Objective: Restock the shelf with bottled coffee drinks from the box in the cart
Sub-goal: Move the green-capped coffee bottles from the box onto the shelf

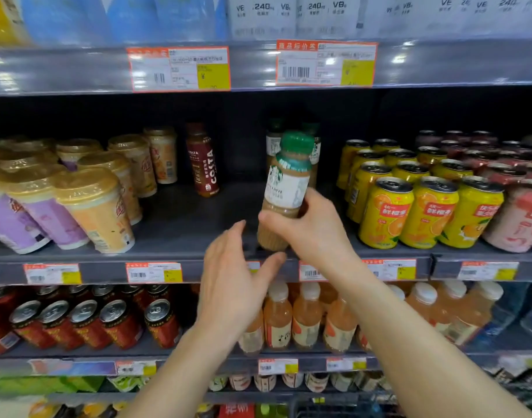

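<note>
**A:** Head view, entry one. What do I log for the hands?

**B:** I note the right hand (311, 229) wrapped around the lower body of a green-capped latte bottle (284, 191), thumb across the front. The bottle is tilted, its base at the front edge of the middle shelf (180, 236), so I can't tell if it touches down. The left hand (234, 282) is spread and empty, just beside and below the bottle's base, holding nothing.

**A:** Progress?

**B:** I see two like bottles (277, 143) at the back of the same lane, directly behind the held one. A lone Costa bottle (203, 159) stands in the lane to the left. Most of that shelf floor is bare, so I judge restocking early. Yellow cans (385, 212) fill the right side.

**A:** The box and cart?

**B:** Only a dark basket edge (334, 407) shows at the bottom; I can't see the box.
</note>
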### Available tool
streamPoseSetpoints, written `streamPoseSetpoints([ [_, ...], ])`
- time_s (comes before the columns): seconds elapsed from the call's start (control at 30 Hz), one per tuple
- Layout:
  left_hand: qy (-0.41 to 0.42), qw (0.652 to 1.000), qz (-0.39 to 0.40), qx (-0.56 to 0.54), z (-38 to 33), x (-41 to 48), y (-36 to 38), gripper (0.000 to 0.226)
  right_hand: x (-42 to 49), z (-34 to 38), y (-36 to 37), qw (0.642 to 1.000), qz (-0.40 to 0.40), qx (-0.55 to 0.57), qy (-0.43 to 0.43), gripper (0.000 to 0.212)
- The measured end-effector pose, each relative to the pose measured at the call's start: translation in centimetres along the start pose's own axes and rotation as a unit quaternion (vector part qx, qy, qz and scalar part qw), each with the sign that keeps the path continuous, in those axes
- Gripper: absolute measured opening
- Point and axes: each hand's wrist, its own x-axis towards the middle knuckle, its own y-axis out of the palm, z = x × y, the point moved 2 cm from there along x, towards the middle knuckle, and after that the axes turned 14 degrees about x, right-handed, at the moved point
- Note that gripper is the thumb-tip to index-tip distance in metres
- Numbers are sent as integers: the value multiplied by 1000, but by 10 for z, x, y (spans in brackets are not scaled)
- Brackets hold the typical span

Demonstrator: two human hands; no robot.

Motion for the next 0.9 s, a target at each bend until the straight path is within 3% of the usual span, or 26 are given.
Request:
streamPoseSetpoints([
  [0.1,8,993,-18,116,22,6,-3,73,46,-3,6,998,-39,-41,1,56],
  [0.27,24,973,6,228,48,9,0,66,103,-33,25,992,-64,-83,75,56],
  [0.57,42,967,2,251,61,20,-2,57,127,-70,49,981,-92,-147,85,44],
  [0.9,37,972,-6,232,61,20,0,55,158,-67,61,973,-146,-144,109,40],
])
